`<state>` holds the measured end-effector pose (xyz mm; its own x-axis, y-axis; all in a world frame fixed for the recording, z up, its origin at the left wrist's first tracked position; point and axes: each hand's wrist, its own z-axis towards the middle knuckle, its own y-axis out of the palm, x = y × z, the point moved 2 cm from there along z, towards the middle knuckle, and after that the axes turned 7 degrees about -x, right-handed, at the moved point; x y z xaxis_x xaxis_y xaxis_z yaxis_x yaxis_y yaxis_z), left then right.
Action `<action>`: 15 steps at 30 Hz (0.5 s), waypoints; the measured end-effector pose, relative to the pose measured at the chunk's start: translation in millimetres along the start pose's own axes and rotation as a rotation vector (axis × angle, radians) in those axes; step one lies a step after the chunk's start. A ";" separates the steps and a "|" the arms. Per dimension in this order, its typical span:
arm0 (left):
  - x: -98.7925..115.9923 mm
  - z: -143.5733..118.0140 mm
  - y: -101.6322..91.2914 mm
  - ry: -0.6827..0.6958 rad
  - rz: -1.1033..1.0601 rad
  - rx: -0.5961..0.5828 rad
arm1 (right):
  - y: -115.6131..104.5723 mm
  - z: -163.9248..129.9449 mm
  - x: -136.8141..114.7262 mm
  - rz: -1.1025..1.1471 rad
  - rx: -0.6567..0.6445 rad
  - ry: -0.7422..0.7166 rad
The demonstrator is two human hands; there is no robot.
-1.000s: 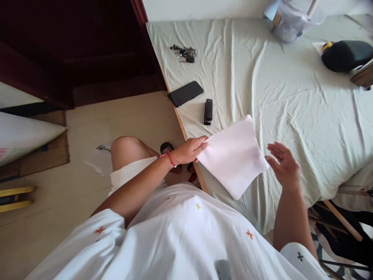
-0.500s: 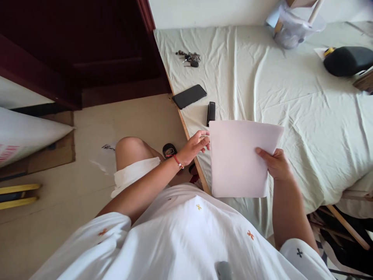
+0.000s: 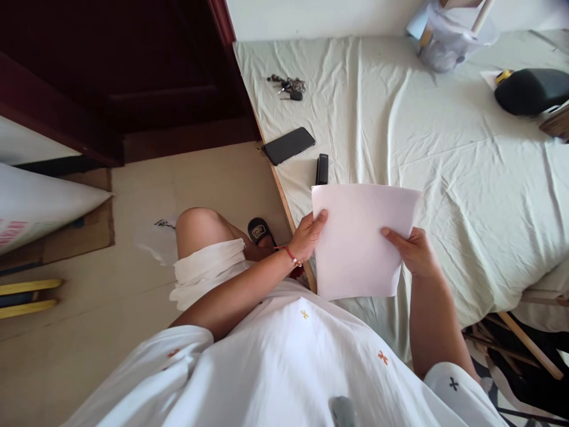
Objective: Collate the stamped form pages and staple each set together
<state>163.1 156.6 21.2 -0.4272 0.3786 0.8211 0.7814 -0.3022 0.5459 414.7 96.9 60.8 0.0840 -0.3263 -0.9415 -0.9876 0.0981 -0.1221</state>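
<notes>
Pale cloth (image 3: 457,178) bears a translucent bucket (image 3: 464,47) holding a stick (image 3: 482,18) and indistinct contents (image 3: 438,52). The left hand (image 3: 306,237) and right hand (image 3: 416,252) clasp white paper (image 3: 360,249) by opposite sides, above the cloth near the stapler (image 3: 322,169).

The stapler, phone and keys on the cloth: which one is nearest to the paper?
The black stapler: the paper hides its lower end in this view, while the phone and the keys show farther off, uncovered.
</notes>
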 end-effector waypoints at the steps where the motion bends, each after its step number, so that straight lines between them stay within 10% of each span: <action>1: -0.8 -0.3 -1.3 -0.007 0.001 0.014 | 0.7 0.3 0.4 0.004 -0.007 0.005; 15: 11.9 36.5 -37.0 -0.002 0.269 0.223 | 0.5 33.1 4.4 0.032 -0.077 0.147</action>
<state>145.6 204.2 4.6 -0.1911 0.3134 0.9302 0.9462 -0.1933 0.2595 419.0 126.7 46.2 0.0377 -0.4591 -0.8876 -0.9972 0.0398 -0.0629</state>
